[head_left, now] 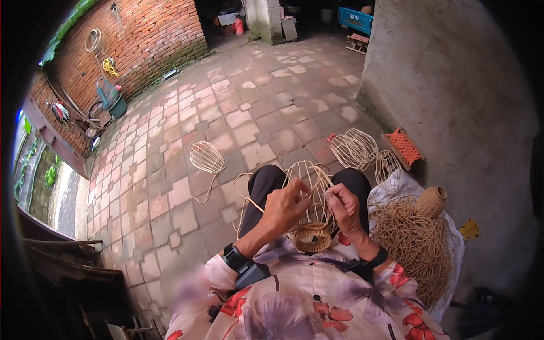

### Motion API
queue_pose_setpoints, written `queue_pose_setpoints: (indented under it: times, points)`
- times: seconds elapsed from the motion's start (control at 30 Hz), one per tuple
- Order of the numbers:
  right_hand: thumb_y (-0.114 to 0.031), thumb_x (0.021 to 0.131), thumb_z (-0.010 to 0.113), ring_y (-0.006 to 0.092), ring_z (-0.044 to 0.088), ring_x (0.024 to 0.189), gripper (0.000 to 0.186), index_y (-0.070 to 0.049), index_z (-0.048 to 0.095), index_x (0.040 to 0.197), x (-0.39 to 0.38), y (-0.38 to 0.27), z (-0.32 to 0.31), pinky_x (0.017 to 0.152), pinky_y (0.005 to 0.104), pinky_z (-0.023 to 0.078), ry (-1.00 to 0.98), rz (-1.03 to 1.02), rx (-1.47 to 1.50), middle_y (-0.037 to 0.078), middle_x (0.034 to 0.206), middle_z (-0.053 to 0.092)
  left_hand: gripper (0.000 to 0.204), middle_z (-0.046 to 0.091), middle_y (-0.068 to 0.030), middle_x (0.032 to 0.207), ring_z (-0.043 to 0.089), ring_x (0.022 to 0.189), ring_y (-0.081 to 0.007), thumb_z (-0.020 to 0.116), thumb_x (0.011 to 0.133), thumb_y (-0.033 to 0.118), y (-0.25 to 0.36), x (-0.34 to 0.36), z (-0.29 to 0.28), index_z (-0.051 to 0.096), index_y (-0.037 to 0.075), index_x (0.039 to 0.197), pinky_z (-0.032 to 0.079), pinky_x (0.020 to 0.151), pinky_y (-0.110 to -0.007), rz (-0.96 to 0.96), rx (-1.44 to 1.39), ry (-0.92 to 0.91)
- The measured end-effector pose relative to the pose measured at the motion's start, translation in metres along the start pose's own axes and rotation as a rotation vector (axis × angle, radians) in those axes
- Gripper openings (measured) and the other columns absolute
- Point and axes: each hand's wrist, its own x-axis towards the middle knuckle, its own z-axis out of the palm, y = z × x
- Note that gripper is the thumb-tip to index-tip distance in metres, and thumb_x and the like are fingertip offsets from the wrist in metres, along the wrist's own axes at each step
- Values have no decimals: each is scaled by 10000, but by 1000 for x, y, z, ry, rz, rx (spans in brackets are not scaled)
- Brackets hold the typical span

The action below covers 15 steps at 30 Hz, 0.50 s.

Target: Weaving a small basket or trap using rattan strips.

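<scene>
With the right hand (344,208)'s grip pinching a strand (322,177) and the left hand (285,205)'s grip indeterminable, uneven tension could distort the wicker frame (311,230) between the knees (266,180).

As seen from my spot: leftward, the left hand (285,204) has room over paved floor (153,187), past jutting canes (245,211) and one loose wicker frame (205,156). Between hands, the half-woven basket (313,238) blocks. Right hand (345,209): heaped cane strands (409,243) near right, plastered wall (453,107) beyond; further frames (354,149) far right.
</scene>
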Motion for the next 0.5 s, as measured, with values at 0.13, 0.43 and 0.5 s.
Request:
queue_pose_setpoints:
  times: [0.13, 0.43, 0.5]
  points:
    - [-165, 918, 597, 16, 443, 563, 160, -19, 591, 852, 3, 6, -3, 505, 204, 362, 4, -63, -68, -51, 620, 509, 139, 561, -17, 655, 522, 592, -83, 635, 813, 86, -25, -17, -4, 572, 51, 932, 425, 540, -265, -18, -208, 90]
    - [-161, 911, 603, -1, 412, 592, 163, -21, 590, 830, 10, 8, -3, 507, 195, 337, -3, -25, -36, -74, 639, 488, 94, 389, -10, 618, 400, 591, -108, 547, 829, 34, -260, -88, -171, 556, 92, 902, 365, 538, -288, -218, 299, 724]
    - [-158, 911, 602, -2, 403, 593, 160, -21, 590, 829, 13, 8, -2, 505, 195, 329, -11, 1, -41, -76, 639, 482, 172, 497, -54, 653, 508, 631, -161, 589, 798, 42, -274, -99, -200, 586, 102, 960, 428, 585, -335, -387, 363, 748]
